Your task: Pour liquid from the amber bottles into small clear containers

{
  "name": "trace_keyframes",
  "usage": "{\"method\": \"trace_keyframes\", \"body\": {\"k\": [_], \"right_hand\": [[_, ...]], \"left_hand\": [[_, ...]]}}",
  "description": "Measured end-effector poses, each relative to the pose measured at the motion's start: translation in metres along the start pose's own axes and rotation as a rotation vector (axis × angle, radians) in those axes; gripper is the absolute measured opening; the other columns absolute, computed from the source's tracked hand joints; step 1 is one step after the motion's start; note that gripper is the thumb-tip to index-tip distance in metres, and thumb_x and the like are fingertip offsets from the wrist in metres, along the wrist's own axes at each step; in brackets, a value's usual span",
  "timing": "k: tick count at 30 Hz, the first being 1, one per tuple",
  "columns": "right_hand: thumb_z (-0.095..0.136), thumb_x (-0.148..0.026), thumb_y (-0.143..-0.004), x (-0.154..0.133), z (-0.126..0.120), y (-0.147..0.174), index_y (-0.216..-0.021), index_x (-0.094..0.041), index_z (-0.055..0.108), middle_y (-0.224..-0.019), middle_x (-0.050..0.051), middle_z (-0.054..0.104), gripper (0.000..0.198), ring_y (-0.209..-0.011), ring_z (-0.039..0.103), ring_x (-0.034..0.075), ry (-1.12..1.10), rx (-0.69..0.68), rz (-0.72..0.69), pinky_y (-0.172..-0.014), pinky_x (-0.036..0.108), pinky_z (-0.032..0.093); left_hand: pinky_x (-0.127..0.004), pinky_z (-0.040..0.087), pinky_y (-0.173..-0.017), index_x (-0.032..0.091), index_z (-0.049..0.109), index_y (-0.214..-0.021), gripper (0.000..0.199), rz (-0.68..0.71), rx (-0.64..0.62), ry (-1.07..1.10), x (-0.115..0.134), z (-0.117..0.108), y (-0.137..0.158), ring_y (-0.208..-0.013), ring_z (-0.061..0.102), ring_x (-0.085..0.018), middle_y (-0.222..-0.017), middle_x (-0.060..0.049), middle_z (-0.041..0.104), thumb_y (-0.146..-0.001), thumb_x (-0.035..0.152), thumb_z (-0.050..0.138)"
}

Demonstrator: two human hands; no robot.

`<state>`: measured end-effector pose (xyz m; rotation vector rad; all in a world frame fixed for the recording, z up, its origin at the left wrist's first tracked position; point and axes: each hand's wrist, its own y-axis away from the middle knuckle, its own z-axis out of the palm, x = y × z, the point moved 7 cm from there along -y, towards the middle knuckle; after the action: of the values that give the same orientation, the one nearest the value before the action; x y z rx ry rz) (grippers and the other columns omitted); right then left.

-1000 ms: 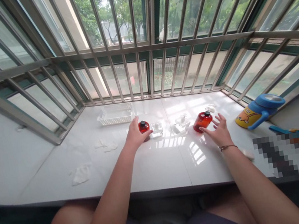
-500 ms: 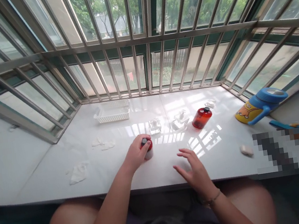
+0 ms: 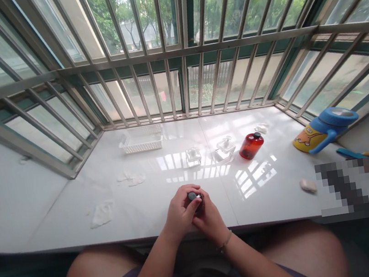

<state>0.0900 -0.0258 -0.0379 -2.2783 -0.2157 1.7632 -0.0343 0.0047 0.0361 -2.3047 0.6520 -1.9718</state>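
Close to the front edge of the white counter, both my hands are closed round a small red bottle with a black cap (image 3: pixel 192 196). My left hand (image 3: pixel 180 211) wraps its top and left side, the thumb lying across near the cap. My right hand (image 3: pixel 210 215) grips it from the right, fingers touching those of the left. Most of the bottle's body is hidden by the fingers. A second red bottle (image 3: pixel 251 146) with a black cap stands farther off to the right. Two clear glass-like pieces, a left one (image 3: pixel 193 156) and a right one (image 3: pixel 225 147), are beyond my hands.
A white perforated basket (image 3: pixel 142 144) sits at the back left. Crumpled white tissue (image 3: pixel 102 214) lies at the left. On the right are a blue and yellow cup (image 3: pixel 323 129), a pale stone-like lump (image 3: pixel 308 186) and a blue-handled tool (image 3: pixel 351 153). Metal window bars (image 3: pixel 185 51) enclose the back.
My right hand has moved left and closed on the red bottle. My left hand has brought the bottle nearer to me and slightly right. The view has shifted a little.
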Motion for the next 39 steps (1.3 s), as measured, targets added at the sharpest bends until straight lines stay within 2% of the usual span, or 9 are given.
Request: {"method": "trace_keyframes", "body": {"k": [5, 10, 16, 22, 26, 29, 32, 34, 39], "right_hand": [[0.075, -0.027, -0.083, -0.004, -0.003, -0.001, -0.154, -0.025, 0.045, -0.145, 0.013, 0.065, 0.077, -0.129, 0.069, 0.032, 0.040, -0.007, -0.023, -0.110, 0.049, 0.060], [0.076, -0.029, -0.086, 0.000, -0.002, 0.000, -0.157, -0.025, 0.042, -0.151, 0.014, 0.062, 0.079, -0.137, 0.065, 0.032, 0.039, -0.008, -0.017, -0.114, 0.051, 0.057], [0.077, -0.029, -0.085, 0.004, -0.002, 0.001, -0.156, -0.025, 0.041, -0.148, 0.015, 0.064, 0.080, -0.132, 0.068, 0.033, 0.049, -0.009, -0.013, -0.112, 0.052, 0.059], [0.079, -0.030, -0.088, -0.001, -0.001, -0.001, -0.155, -0.027, 0.044, -0.148, 0.013, 0.063, 0.076, -0.131, 0.068, 0.031, 0.002, -0.013, -0.041, -0.111, 0.049, 0.060], [0.085, -0.037, -0.087, -0.002, -0.002, -0.001, -0.154, -0.028, 0.045, -0.148, 0.013, 0.063, 0.078, -0.135, 0.066, 0.032, 0.018, -0.015, -0.036, -0.115, 0.050, 0.057], [0.087, -0.041, -0.086, -0.001, -0.003, -0.001, -0.153, -0.027, 0.046, -0.148, 0.015, 0.063, 0.080, -0.137, 0.065, 0.033, 0.052, 0.000, -0.046, -0.118, 0.052, 0.055], [0.087, -0.042, -0.086, -0.001, -0.003, 0.000, -0.154, -0.026, 0.046, -0.147, 0.014, 0.064, 0.081, -0.135, 0.066, 0.033, 0.068, 0.006, -0.054, -0.117, 0.051, 0.055], [0.087, -0.041, -0.086, 0.000, -0.003, -0.001, -0.154, -0.026, 0.046, -0.146, 0.014, 0.064, 0.081, -0.134, 0.066, 0.032, 0.068, 0.005, -0.047, -0.117, 0.050, 0.055], [0.088, -0.040, -0.085, 0.000, -0.003, -0.001, -0.154, -0.027, 0.046, -0.147, 0.014, 0.064, 0.081, -0.135, 0.066, 0.033, 0.059, -0.003, -0.022, -0.118, 0.052, 0.054]], "left_hand": [[-0.049, 0.057, -0.109, 0.025, 0.050, -0.100, 0.054, -0.102, 0.154, 0.266, -0.020, -0.001, 0.006, -0.124, 0.072, -0.031, -0.122, -0.010, 0.078, -0.081, 0.048, 0.095], [-0.049, 0.053, -0.116, 0.026, 0.060, -0.133, 0.068, -0.140, 0.092, 0.212, -0.019, 0.000, 0.006, -0.124, 0.072, -0.031, -0.127, -0.010, 0.077, -0.079, 0.047, 0.096], [-0.044, 0.057, -0.110, 0.025, 0.075, -0.120, 0.037, -0.047, 0.043, 0.008, -0.003, -0.003, 0.003, -0.122, 0.072, -0.031, -0.126, -0.010, 0.077, -0.095, 0.052, 0.079], [-0.045, 0.057, -0.111, 0.026, 0.078, -0.114, 0.027, 0.037, 0.088, -0.075, 0.013, -0.009, 0.002, -0.123, 0.072, -0.030, -0.129, -0.011, 0.077, -0.100, 0.049, 0.074], [-0.043, 0.058, -0.110, 0.027, 0.076, -0.118, 0.025, 0.048, 0.215, -0.188, 0.024, -0.037, -0.001, -0.120, 0.073, -0.028, -0.125, -0.009, 0.078, -0.101, 0.045, 0.074], [-0.042, 0.060, -0.101, 0.029, 0.075, -0.122, 0.024, -0.002, 0.245, -0.502, 0.018, -0.069, -0.003, -0.105, 0.074, -0.027, -0.114, -0.006, 0.079, -0.101, 0.040, 0.072], [-0.043, 0.059, -0.095, 0.026, 0.076, -0.119, 0.021, -0.094, 0.120, -0.868, -0.010, -0.098, -0.006, -0.101, 0.072, -0.029, -0.107, -0.008, 0.077, -0.100, 0.028, 0.064], [-0.042, 0.057, -0.091, 0.025, 0.076, -0.113, 0.021, -0.238, 0.059, -1.055, -0.038, -0.121, -0.004, -0.102, 0.071, -0.032, -0.106, -0.010, 0.075, -0.097, 0.023, 0.063], [-0.039, 0.055, -0.087, 0.022, 0.072, -0.116, 0.025, -0.473, 0.009, -1.078, -0.079, -0.162, 0.003, -0.097, 0.071, -0.030, -0.106, -0.010, 0.072, -0.093, 0.030, 0.067]]}}
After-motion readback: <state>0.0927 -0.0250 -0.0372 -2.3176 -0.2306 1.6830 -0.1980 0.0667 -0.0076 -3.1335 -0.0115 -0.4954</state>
